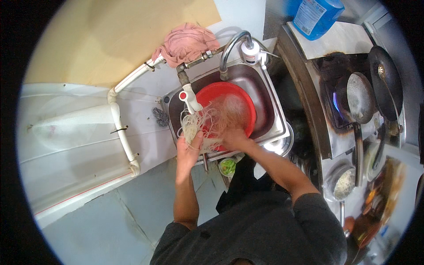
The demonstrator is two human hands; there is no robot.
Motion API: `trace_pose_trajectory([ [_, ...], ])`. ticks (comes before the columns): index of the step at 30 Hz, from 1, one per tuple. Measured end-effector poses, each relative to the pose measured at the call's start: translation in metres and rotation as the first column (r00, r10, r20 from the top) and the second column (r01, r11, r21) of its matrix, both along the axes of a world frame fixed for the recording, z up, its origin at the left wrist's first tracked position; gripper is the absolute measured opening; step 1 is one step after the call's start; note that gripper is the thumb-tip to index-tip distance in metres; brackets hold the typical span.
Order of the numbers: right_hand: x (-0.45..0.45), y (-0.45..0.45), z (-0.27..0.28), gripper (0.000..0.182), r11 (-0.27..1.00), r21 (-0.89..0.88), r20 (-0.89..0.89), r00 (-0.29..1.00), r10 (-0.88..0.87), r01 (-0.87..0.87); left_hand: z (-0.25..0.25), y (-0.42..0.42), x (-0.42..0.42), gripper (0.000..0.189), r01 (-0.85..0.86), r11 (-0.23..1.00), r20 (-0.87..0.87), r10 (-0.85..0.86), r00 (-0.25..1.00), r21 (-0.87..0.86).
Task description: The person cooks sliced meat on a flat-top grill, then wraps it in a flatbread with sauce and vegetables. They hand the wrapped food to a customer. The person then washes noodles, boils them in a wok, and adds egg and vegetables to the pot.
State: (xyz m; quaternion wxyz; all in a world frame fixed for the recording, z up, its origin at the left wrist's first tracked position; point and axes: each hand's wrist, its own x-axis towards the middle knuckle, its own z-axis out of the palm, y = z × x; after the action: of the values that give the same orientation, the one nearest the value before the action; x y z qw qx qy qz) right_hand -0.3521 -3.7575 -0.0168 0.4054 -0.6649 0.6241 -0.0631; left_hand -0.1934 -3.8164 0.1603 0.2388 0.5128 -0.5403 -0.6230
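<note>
In my left hand [188,147] is a bundle of pale thin noodles [192,129], with loose strands hanging out to the right. My right hand [237,138] is blurred at the near rim of a red plastic basin [250,102]; pale strands lie around its fingers, but its grip is not clear. Cloudy water and more noodles show inside the basin. The basin stands in a stainless steel sink [265,116]. A white plastic tap [190,97] with a red dot reaches over the basin's left side, just above the noodles.
A curved chrome faucet [228,49] arches over the sink's back, beside a pink cloth [188,41] on the pipes. Steel-wool scourer [160,116] lies left. On the right, a pan [359,96] sits by a blue flame, near a wok [386,82] and a strainer of noodles [344,184].
</note>
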Motion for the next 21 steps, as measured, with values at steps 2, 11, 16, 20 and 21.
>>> trace_pose_trajectory([
  [2,-0.037,-0.006,0.020,0.035,0.991,-0.047,0.196,0.974,-0.117,0.128,-0.024,-0.003,0.005,0.033,0.152,0.936,0.215,-0.085,0.973,-0.318],
  [11,-0.076,-0.023,0.139,0.028,0.982,-0.023,0.716,0.689,-0.116,0.190,-0.047,-0.012,-0.029,0.051,0.474,0.824,0.213,-0.426,0.879,-0.311],
  [16,-0.092,-0.020,0.163,0.021,0.849,0.050,0.892,0.359,-0.275,0.527,-0.005,-0.016,-0.032,0.038,0.305,0.718,0.232,-0.202,0.952,-0.626],
  [20,-0.103,0.013,0.149,0.018,0.697,-0.015,0.829,0.398,-0.392,0.717,0.043,-0.002,-0.024,0.024,-0.019,0.774,0.029,0.048,0.998,-0.632],
  [21,-0.102,0.032,0.154,0.018,0.695,-0.020,0.805,0.424,-0.416,0.719,0.057,0.000,-0.024,0.020,-0.096,0.751,-0.037,0.095,0.995,-0.653],
])
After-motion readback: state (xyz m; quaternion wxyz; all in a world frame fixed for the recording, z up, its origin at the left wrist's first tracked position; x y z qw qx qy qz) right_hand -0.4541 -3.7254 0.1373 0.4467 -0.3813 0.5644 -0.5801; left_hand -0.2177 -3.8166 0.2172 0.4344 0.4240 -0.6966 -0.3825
